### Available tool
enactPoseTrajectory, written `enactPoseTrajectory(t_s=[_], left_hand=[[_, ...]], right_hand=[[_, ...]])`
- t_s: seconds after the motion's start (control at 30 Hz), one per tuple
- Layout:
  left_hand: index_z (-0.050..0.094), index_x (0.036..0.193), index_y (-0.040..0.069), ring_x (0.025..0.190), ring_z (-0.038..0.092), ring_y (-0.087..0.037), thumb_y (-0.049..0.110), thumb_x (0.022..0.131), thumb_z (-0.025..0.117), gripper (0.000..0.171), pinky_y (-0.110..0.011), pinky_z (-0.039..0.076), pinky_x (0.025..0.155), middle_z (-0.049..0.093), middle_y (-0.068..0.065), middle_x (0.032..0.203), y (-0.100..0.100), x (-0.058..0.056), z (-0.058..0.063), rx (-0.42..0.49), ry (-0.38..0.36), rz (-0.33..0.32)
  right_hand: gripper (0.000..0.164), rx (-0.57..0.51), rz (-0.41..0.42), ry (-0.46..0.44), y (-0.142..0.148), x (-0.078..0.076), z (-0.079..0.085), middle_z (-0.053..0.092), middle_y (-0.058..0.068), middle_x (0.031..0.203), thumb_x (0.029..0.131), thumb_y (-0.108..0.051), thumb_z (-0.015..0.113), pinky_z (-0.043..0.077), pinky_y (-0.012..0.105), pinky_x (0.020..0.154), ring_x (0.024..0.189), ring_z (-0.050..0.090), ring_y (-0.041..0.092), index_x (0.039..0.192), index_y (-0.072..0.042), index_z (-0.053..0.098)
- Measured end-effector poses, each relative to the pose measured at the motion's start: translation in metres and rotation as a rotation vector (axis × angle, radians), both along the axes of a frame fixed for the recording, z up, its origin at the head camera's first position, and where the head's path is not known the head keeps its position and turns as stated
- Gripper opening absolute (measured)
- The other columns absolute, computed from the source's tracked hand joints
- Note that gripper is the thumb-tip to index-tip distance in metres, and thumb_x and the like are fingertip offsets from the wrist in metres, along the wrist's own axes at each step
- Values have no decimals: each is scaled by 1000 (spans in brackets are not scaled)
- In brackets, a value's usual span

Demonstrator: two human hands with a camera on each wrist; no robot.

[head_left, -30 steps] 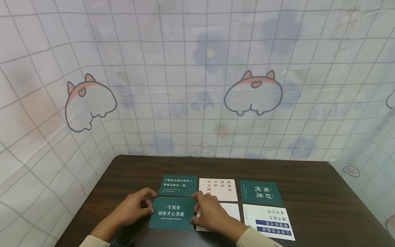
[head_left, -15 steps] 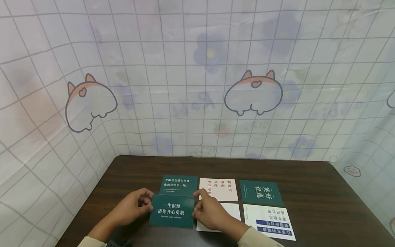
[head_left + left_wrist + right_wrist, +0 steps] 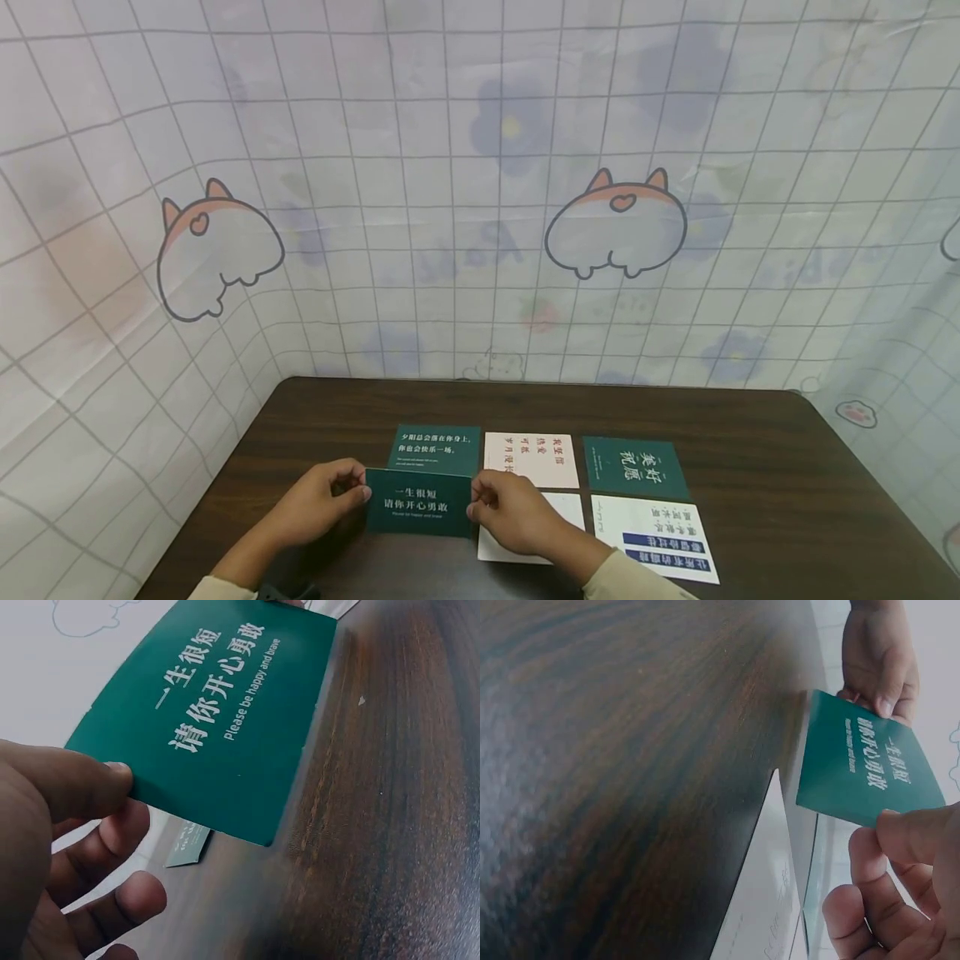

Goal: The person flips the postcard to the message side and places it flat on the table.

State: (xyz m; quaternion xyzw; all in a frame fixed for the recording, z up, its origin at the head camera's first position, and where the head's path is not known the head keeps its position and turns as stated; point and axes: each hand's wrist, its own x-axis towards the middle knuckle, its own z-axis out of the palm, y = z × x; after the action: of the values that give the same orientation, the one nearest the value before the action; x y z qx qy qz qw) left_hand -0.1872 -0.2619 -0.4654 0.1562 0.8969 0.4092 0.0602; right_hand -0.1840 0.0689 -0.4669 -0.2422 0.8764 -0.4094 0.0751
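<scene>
A dark green card (image 3: pixel 420 502) with white Chinese lettering and "Please be happy and brave" is tilted up between my hands, its face toward me. My left hand (image 3: pixel 321 504) pinches its left edge, thumb on the printed face, as the left wrist view shows. At the opposite edge my right hand (image 3: pixel 517 512) pinches it the same way. In the right wrist view the lifted card (image 3: pixel 866 761) spans from one hand to the other. Behind it lies another green card (image 3: pixel 435 448), its lower part hidden. A white card (image 3: pixel 566 508) lies partly under my right hand.
Beyond my right hand a pale card with red lettering (image 3: pixel 532 458) lies on the dark wooden table (image 3: pixel 780 492). Further right are a green card (image 3: pixel 636 468) and a white card with blue bands (image 3: pixel 652 533). A patterned curtain (image 3: pixel 420 208) stands behind the table.
The green card lay flat at first, with both hands at its sides. Its far edge has risen and it now tilts up toward me, gripped at both sides. The other cards stay put.
</scene>
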Motion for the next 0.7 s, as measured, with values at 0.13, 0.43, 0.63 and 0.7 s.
enactPoseTrajectory(t_s=[0.13, 0.43, 0.63, 0.7], left_hand=[[64, 100, 15, 75, 55, -16, 25, 100, 69, 11, -31, 45, 63, 60, 0, 90, 1, 2, 3, 25, 8, 13], [66, 100, 17, 75, 54, -16, 24, 99, 70, 8, -30, 44, 64, 60, 1, 91, 2, 5, 6, 36, 29, 27], [68, 99, 19, 74, 54, -15, 24, 98, 71, 6, -30, 46, 64, 62, 1, 92, 0, 6, 3, 49, 44, 4], [68, 100, 19, 76, 55, -14, 23, 98, 71, 5, -31, 46, 65, 63, 2, 93, -2, 6, 2, 49, 55, -8]], right_hand=[[12, -4, -1, 21, 2, -1, 1, 57, -11, 73, 96, -18, 71, 42, 28, 59, 65, 50, 6, 88, -21, 62], [9, -42, -6, 7, 2, 0, 2, 63, -12, 71, 96, -17, 69, 42, 28, 58, 64, 54, 5, 90, -18, 63], [6, -64, -16, 32, 1, 3, 1, 62, -13, 72, 95, -15, 70, 43, 29, 61, 66, 54, 4, 92, -17, 65], [7, -64, -22, 51, 1, 3, 1, 61, -14, 74, 94, -15, 71, 43, 28, 61, 66, 54, 4, 91, -19, 66]])
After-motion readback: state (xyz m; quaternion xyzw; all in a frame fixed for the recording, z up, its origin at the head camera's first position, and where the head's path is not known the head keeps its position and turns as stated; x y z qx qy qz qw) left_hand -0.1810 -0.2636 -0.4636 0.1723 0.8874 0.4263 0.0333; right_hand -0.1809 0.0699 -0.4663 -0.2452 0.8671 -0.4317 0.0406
